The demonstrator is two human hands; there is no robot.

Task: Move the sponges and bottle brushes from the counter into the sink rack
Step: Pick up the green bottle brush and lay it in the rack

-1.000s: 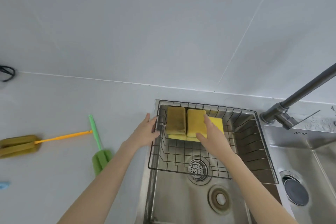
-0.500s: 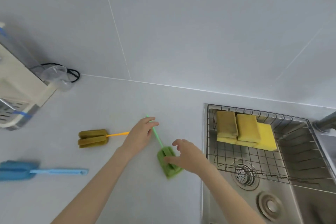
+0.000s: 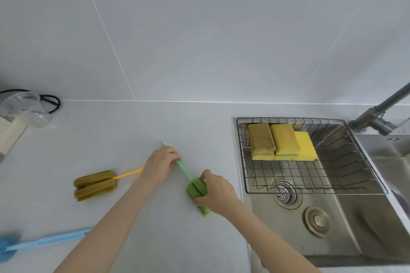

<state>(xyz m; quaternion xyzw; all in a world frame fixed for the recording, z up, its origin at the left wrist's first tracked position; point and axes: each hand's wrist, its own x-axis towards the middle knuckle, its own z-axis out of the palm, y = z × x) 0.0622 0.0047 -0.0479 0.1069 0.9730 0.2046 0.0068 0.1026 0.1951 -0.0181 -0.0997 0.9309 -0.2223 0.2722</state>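
Observation:
A green bottle brush lies on the white counter just left of the sink. My left hand is closed on its thin green handle, and my right hand grips its foam head. An olive-headed brush with an orange handle lies further left, its handle end hidden behind my left wrist. A blue brush rests at the bottom left. Three yellow sponges sit side by side at the back left of the wire sink rack.
The rack hangs over a steel sink with a drain strainer. A grey faucet reaches in from the right. A clear plastic cup and a black cord are at the far left by the wall.
Both hands left the sponges and rack and went left to the green brush. Left hand has now closed on its handle and right hand on its head. The camera view swung left.

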